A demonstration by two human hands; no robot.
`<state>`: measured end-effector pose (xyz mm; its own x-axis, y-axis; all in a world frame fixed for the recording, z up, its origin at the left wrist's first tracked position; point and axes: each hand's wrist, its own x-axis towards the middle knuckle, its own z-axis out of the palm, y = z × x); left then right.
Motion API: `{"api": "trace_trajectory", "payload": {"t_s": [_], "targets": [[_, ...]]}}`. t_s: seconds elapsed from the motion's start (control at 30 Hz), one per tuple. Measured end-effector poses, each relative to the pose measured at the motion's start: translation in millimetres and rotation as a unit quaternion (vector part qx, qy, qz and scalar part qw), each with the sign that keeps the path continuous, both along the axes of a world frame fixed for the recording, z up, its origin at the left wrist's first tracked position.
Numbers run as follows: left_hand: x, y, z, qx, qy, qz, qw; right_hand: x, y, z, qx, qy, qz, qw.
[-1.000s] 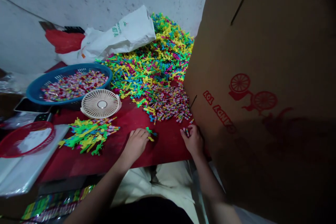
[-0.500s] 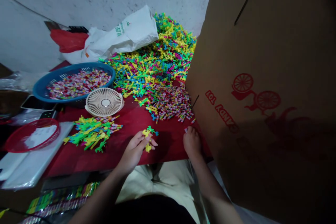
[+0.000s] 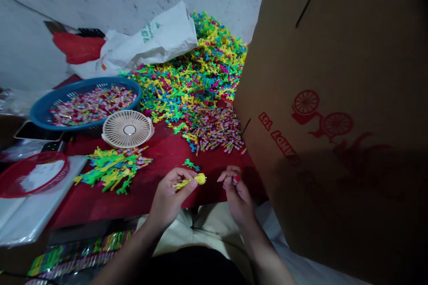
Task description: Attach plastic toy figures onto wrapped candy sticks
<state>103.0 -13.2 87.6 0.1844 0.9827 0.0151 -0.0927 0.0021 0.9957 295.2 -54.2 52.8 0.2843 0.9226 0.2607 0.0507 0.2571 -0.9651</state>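
My left hand pinches a yellow plastic toy figure over the table's front edge, its rounded end pointing toward my other hand. My right hand is closed on a small wrapped candy tube with a red end; the fingers hide most of it. Just beyond my left hand, a green toy figure lies on the red tabletop beside a bit of blue. Farther back spreads a pile of wrapped candy tubes. To the left lies a bunch of figures joined to tubes.
Loose coloured figures heap against the wall beside a white sack. A blue basket of candies, a beige fan and a red basket stand left. A tall cardboard box blocks the right side.
My right hand has come up from the tabletop by the box toward my left, bringing the candy tube. The yellow figure in my left hand has turned sideways; the green one now lies on the table.
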Motion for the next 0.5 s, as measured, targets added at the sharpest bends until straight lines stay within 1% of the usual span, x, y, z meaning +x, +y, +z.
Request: {"api": "trace_trajectory", "payload": {"t_s": [0.03, 0.07, 0.13, 0.17, 0.23, 0.3, 0.37, 0.43, 0.5], "targets": [[1, -2, 4.0, 0.007, 0.013, -0.004, 1.0, -2, 0, 4.2, 0.007, 0.027, -0.03, 0.999], [2, -4, 8.1, 0.012, 0.024, -0.011, 1.0, -4, 1, 7.7, 0.01, 0.063, -0.046, 0.997], [4, -9, 15.7, 0.021, 0.031, -0.027, 0.999, -6, 0, 13.3, 0.009, 0.136, -0.041, 0.99], [5, -11, 18.8, 0.028, 0.03, -0.033, 0.999, -8, -2, 15.7, 0.009, 0.153, -0.036, 0.988], [6, -15, 23.5, 0.047, 0.034, -0.029, 0.998, -9, -6, 19.9, 0.01, 0.123, -0.036, 0.992], [6, -18, 27.2, 0.072, 0.056, -0.009, 0.996, -9, -11, 22.8, 0.007, 0.045, -0.037, 0.998], [5, -19, 30.6, 0.094, 0.078, 0.01, 0.992, -9, -14, 24.5, 0.004, -0.023, -0.02, 1.0], [5, -20, 33.6, 0.109, 0.091, 0.017, 0.99, -9, -16, 25.3, 0.013, -0.058, -0.013, 0.998], [4, -21, 35.7, 0.125, 0.105, 0.015, 0.987, -9, -16, 26.4, 0.034, -0.073, -0.02, 0.997]]}}
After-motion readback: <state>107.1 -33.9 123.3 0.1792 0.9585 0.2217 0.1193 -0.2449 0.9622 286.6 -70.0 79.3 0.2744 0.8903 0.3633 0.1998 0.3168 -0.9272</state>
